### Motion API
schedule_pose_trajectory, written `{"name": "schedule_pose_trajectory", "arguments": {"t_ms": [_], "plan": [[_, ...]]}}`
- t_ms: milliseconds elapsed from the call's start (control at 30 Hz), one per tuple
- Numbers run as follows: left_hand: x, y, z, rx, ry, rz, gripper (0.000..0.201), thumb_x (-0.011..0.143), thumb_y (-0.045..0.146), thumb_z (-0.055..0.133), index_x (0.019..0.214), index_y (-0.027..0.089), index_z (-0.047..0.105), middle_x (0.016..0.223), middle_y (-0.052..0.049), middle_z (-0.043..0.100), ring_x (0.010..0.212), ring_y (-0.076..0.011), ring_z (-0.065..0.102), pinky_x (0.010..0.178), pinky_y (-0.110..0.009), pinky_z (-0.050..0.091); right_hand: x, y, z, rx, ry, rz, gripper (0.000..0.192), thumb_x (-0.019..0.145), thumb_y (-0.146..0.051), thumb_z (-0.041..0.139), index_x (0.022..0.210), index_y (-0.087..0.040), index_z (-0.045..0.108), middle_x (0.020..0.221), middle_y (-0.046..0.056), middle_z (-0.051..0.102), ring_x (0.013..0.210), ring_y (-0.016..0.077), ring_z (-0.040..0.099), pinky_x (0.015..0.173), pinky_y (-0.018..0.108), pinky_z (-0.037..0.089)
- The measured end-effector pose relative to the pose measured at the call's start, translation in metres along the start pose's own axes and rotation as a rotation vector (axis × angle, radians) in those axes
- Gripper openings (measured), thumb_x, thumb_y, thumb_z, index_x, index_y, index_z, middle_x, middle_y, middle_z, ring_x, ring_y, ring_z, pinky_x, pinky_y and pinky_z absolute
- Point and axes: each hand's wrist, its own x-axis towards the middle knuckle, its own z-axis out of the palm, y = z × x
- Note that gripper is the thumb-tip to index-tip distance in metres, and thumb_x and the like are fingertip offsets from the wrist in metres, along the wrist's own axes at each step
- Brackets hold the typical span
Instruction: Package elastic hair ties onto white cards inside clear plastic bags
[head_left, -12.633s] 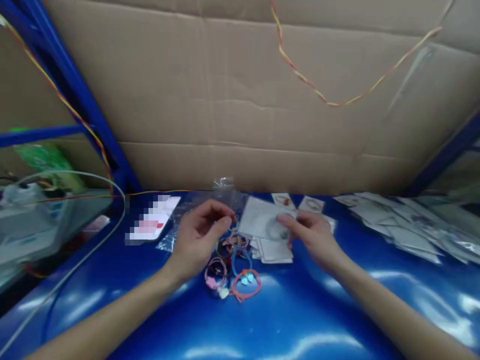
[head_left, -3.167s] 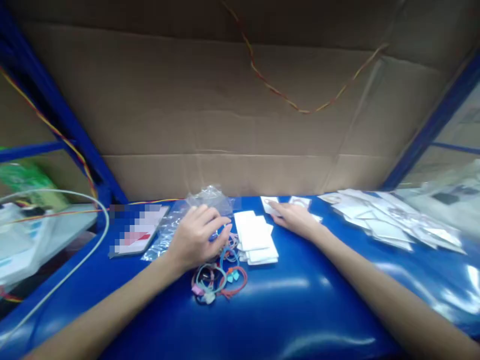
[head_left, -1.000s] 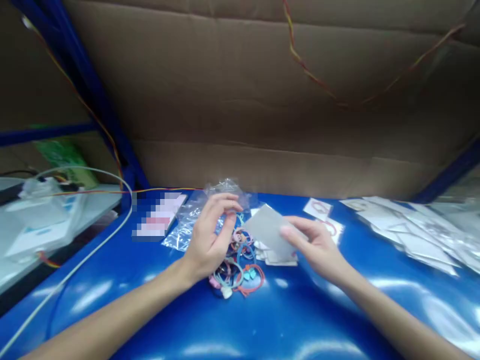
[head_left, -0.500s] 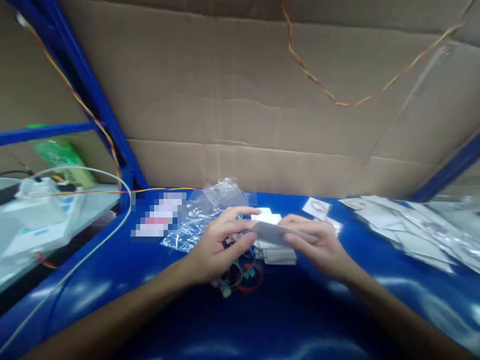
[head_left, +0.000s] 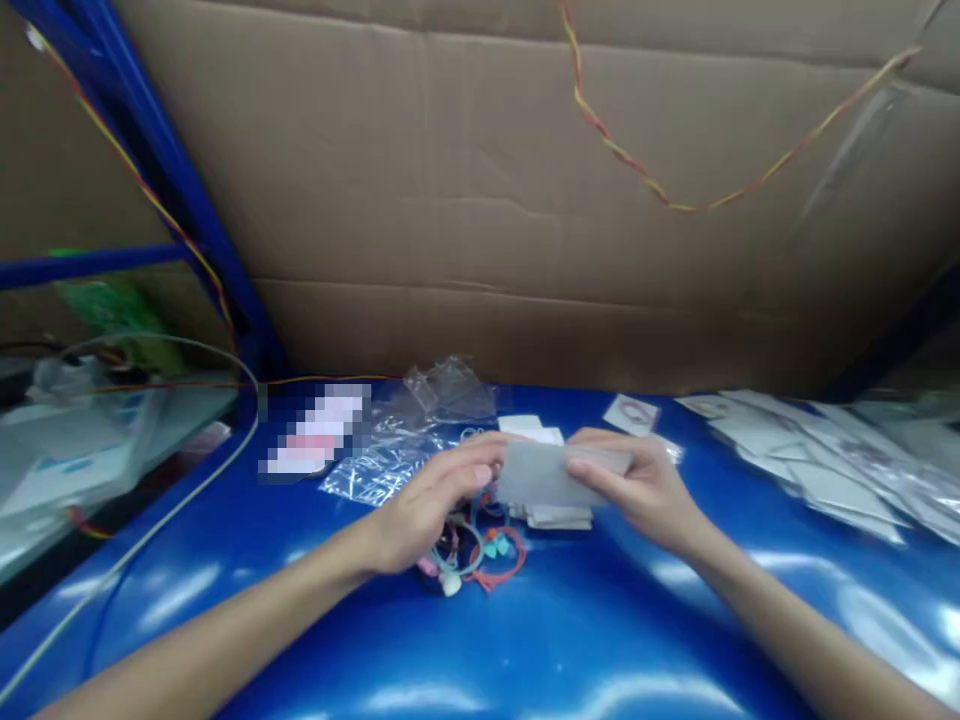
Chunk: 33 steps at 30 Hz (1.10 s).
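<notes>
Holding a small white card (head_left: 541, 473) between both hands, you are keeping it just above the blue desk (head_left: 600, 640), over the little stack of blank cards (head_left: 555, 517). Your right hand (head_left: 637, 485) is pinching the card's right edge with its fingers closed on it; your left hand (head_left: 431, 500) is meeting the left edge, fingertips closed against it, though whether a hair tie is also in that grip is too blurred to tell. The heap of coloured hair ties (head_left: 472, 550) is lying on the desk just below your left hand, with the crumpled clear bags (head_left: 405, 440) behind it. You appear to be at the step of fitting a tie onto the card. The next move is probably calling for the right hand to be steadying the card while the left is stretching a loop over its edge without bending it.
</notes>
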Motion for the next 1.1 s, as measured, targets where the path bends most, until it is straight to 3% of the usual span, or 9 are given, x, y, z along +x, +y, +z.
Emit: {"name": "schedule_pose_trajectory", "arguments": {"t_ms": [133,400,500,633,800,967,1100], "plan": [[0.001,-0.003,0.002,-0.182,-0.003,-0.078,0.037,0.103,0.026,0.044,0.124,0.021,0.074,0.137,-0.008,0.069,0.125,-0.0272,0.063,0.109,-0.041,0.049,-0.001,0.001,0.001,-0.006,0.057,0.079,0.029,0.091,-0.042,0.071,0.080,-0.016,0.078,0.078,0.004,0.072,0.067,0.0161,0.060,0.058,0.024,0.047],[0.001,-0.003,0.003,-0.112,0.020,-0.007,0.028,0.101,0.025,0.052,0.110,0.020,0.078,0.127,-0.011,0.071,0.115,-0.0257,0.066,0.104,-0.039,0.051,-0.001,0.003,0.001,0.021,0.111,0.129,0.023,0.086,-0.041,0.077,0.085,-0.018,0.082,0.080,0.006,0.078,0.066,0.0171,0.066,0.055,0.023,0.053],[0.001,-0.002,0.003,-0.128,0.020,-0.019,0.023,0.098,0.026,0.058,0.104,0.018,0.079,0.128,-0.012,0.070,0.114,-0.0259,0.066,0.104,-0.039,0.050,-0.003,0.002,0.004,0.094,0.142,0.204,0.028,0.082,-0.045,0.080,0.089,-0.018,0.081,0.077,0.006,0.078,0.056,0.0174,0.067,0.045,0.024,0.054],[0.002,-0.002,0.004,-0.237,0.051,-0.103,0.023,0.098,0.030,0.060,0.097,0.019,0.080,0.126,-0.012,0.071,0.114,-0.0262,0.066,0.102,-0.038,0.050,-0.001,0.003,0.005,0.258,0.143,0.287,0.034,0.073,-0.043,0.087,0.095,-0.018,0.078,0.070,0.004,0.075,0.041,0.0160,0.063,0.033,0.025,0.051],[0.004,-0.010,0.004,-0.472,0.139,-0.273,0.025,0.095,0.036,0.065,0.086,0.018,0.079,0.116,-0.009,0.074,0.103,-0.0245,0.066,0.096,-0.037,0.050,0.006,0.011,-0.003,0.409,0.103,0.280,0.032,0.074,-0.043,0.087,0.091,-0.017,0.076,0.066,0.002,0.072,0.045,0.0174,0.066,0.034,0.024,0.052],[0.002,-0.019,0.008,-0.699,0.186,-0.398,0.025,0.092,0.039,0.069,0.090,0.016,0.078,0.107,-0.009,0.076,0.096,-0.0236,0.067,0.085,-0.033,0.051,0.009,0.016,-0.006,0.432,0.143,0.287,0.034,0.081,-0.049,0.081,0.076,-0.016,0.075,0.058,0.002,0.068,0.046,0.0167,0.066,0.036,0.023,0.053],[0.003,-0.019,0.008,-0.616,0.192,-0.368,0.023,0.094,0.038,0.066,0.089,0.018,0.078,0.109,-0.009,0.076,0.091,-0.0209,0.067,0.086,-0.034,0.053,0.009,0.016,-0.004,0.438,0.146,0.279,0.039,0.083,-0.053,0.078,0.072,-0.016,0.073,0.059,0.003,0.068,0.048,0.0178,0.067,0.036,0.024,0.053]]}}
